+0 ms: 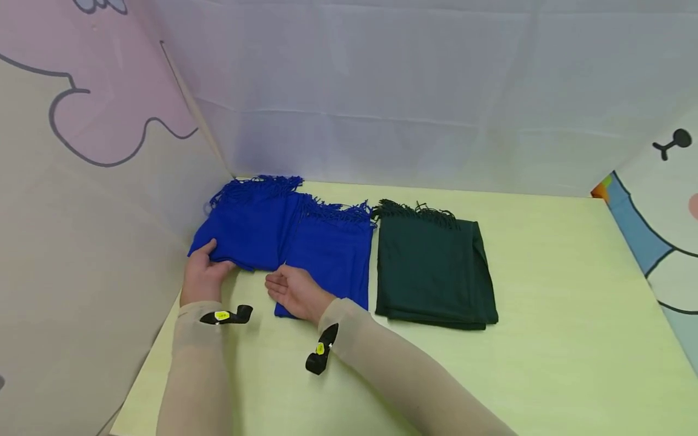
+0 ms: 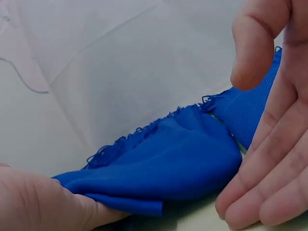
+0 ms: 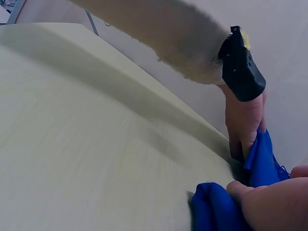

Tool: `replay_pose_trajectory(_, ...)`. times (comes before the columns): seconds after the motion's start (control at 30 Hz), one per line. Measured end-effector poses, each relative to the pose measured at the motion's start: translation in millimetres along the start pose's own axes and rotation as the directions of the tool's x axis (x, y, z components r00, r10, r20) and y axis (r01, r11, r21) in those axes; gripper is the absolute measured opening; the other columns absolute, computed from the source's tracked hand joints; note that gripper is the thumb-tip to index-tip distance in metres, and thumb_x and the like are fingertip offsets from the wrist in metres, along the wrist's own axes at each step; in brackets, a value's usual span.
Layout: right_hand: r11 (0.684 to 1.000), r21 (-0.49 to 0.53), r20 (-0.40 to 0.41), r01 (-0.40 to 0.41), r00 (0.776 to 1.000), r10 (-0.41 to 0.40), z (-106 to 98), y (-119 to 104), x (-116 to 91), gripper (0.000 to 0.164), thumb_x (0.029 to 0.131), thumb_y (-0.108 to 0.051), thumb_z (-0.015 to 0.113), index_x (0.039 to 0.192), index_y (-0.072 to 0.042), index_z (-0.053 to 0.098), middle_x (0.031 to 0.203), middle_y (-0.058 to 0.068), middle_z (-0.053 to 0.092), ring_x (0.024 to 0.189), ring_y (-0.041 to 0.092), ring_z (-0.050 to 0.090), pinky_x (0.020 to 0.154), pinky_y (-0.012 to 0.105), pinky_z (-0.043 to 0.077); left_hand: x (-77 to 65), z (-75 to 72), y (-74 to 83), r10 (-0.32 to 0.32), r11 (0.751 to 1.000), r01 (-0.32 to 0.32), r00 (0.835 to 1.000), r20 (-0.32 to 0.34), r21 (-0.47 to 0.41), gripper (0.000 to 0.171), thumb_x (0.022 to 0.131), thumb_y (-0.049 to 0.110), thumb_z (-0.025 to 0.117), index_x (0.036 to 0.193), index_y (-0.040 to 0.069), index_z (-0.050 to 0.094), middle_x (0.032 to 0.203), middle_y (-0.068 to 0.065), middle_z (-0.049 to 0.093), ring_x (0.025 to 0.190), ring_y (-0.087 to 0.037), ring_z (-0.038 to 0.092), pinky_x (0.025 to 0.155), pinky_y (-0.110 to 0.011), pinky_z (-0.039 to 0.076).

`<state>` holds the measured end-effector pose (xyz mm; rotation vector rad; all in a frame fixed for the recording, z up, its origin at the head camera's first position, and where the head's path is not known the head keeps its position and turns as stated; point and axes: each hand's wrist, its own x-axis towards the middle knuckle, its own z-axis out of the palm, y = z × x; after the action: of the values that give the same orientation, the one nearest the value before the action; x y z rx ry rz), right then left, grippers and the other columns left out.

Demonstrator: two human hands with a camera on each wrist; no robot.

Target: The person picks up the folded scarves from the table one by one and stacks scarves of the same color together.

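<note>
On the surface [image 1: 567,290], the leftmost cloth [image 1: 245,227] lies at and beyond the left hand [image 1: 203,278], the middle cloth [image 1: 335,254] beyond and right of the right hand [image 1: 299,292], the rightmost cloth [image 1: 428,272] farther right. A side wall [image 1: 109,260] stands left of both hands.

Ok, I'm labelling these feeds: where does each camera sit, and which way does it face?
Head: on the person's head, facing forward and down at two fringed blue cloths and a fringed dark-green cloth; sleeved forearms, left hand and right hand show.
Left wrist: on that wrist, facing the left blue cloth; both hands show.
Right wrist: on that wrist, facing across the pale yellow tabletop toward the left hand; left forearm and both hands show.
Shared: both wrist views show both hands and blue cloth.
</note>
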<state>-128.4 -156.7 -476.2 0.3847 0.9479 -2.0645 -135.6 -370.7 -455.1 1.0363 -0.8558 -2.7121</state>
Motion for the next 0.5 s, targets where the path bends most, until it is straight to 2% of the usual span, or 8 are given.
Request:
replay_pose_trajectory(0.07,1.0,-0.009,0.003,0.003,1.0,-0.003,1,0,1,0.042,0.095,-0.002,0.047,0.134,0.011,0.045,0.143,0.028,0.047,0.139,0.038,0.041,0.116,0.045,0.032,1.7,-3.6,0.5,-0.041,0.995,0.043,0.999,0.021,-0.093,0.079,0.103,0.006,0.051,0.159,0.033,0.002,0.162,0.021,0.002,0.147,0.001,0.003,0.12,-0.025,0.01)
replay_pose_trajectory(0.1,1.0,-0.011,0.004,0.003,1.0,-0.003,1,-1,1,0.043,0.094,-0.002,0.047,0.135,0.011,0.044,0.143,0.028,0.047,0.139,0.038,0.041,0.116,0.045,0.032,3.7,-4.5,0.4,-0.093,0.951,0.094,0.996,0.017,-0.296,0.08,0.103,0.006,0.049,0.157,0.04,0.001,0.16,0.026,0.002,0.146,0.004,0.002,0.121,-0.026,0.009)
replay_pose_trajectory(0.23,1.0,-0.023,-0.005,-0.011,1.0,0.011,3,-3,3,0.045,0.095,-0.005,0.049,0.137,0.01,0.043,0.141,0.028,0.048,0.138,0.038,0.042,0.116,0.045,0.032,8.9,-11.2,2.1,-0.158,0.832,0.167,0.985,0.063,-0.529,0.083,0.104,0.004,0.048,0.153,0.051,0.0,0.158,0.03,0.006,0.146,0.004,0.004,0.121,-0.028,0.005)
replay_pose_trajectory(0.37,1.0,-0.011,-0.038,-0.006,0.999,0.006,4,-6,7,0.046,0.099,-0.011,0.051,0.14,0.009,0.041,0.139,0.029,0.05,0.137,0.04,0.043,0.115,0.047,0.033,11.4,-13.9,1.9,-0.171,0.796,0.199,0.98,0.103,-0.572,0.081,0.104,0.002,0.047,0.153,0.05,0.004,0.158,0.03,0.01,0.147,0.002,0.007,0.121,-0.028,0.008)
replay_pose_trajectory(0.5,1.0,0.006,-0.083,0.004,0.997,-0.004,7,-9,12,0.055,0.102,-0.018,0.052,0.147,0.008,0.034,0.139,0.031,0.048,0.136,0.042,0.043,0.115,0.048,0.034,9.7,-16.4,1.2,-0.183,0.786,0.224,0.975,0.128,-0.577,0.083,0.103,-0.002,0.047,0.154,0.049,0.006,0.159,0.028,0.01,0.147,0.001,0.008,0.122,-0.028,0.008)
